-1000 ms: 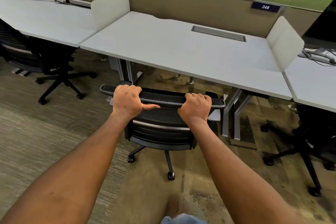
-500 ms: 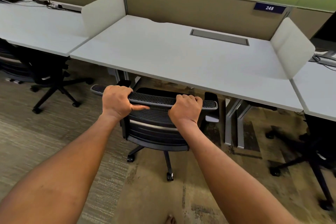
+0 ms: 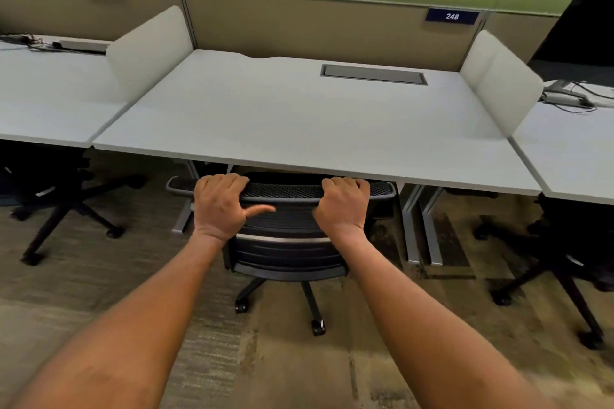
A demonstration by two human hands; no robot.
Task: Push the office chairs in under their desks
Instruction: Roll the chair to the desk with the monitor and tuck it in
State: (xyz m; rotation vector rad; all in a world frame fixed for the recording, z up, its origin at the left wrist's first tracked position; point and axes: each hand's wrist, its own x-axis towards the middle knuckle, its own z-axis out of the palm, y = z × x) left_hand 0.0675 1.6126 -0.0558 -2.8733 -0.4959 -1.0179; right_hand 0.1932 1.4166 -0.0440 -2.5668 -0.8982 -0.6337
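Observation:
A black mesh-backed office chair (image 3: 285, 252) stands at the middle white desk (image 3: 299, 123), labelled 248. Its backrest top lies just at the desk's front edge, and its seat is hidden beneath the desktop. My left hand (image 3: 221, 206) grips the top rail of the backrest on the left, thumb pointing right. My right hand (image 3: 342, 206) grips the same rail on the right. Two of the chair's castors show on the floor below.
Another black chair (image 3: 63, 189) sits under the left desk (image 3: 50, 103), and a third chair (image 3: 564, 259) under the right desk (image 3: 571, 149). White divider panels (image 3: 149, 50) separate the desks. A dark monitor (image 3: 581, 40) and cables are at the far right. Grey desk legs (image 3: 422, 229) stand right of my chair.
The chair has rolled forward with both hands on its backrest. Its seat has gone under the desk and its backrest top has reached the desk's front edge. My view has moved closer.

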